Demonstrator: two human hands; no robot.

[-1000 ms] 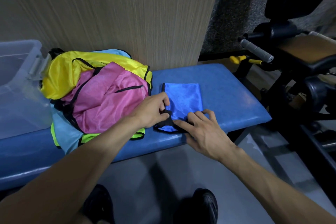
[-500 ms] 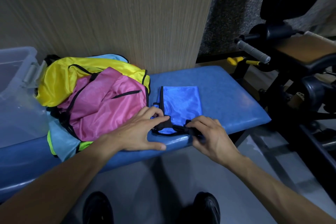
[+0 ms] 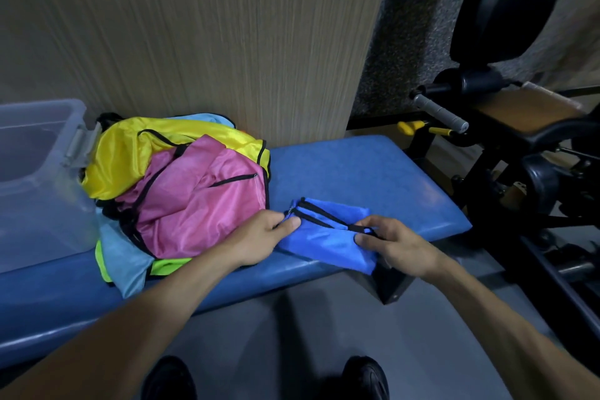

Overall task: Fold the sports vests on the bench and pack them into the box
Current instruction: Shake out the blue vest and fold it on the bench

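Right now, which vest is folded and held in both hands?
The blue vest, pinched by left hand and right hand; the pink vest and yellow vest lie heaped.

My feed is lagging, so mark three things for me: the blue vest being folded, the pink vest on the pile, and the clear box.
blue vest (image 3: pixel 319 245): head view, on its folded front panel.
pink vest (image 3: pixel 198 204): head view, mid-fabric atop the pile.
clear box (image 3: pixel 35 201): head view, on its near wall.

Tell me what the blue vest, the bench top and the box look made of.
Blue vest: thin, shiny synthetic cloth, probably polyester; it creases softly and has black binding. Bench top: blue padded vinyl or similar, smooth with a faint sheen and rounded edges. Box: clear, slightly frosted plastic; you can see through its wall.
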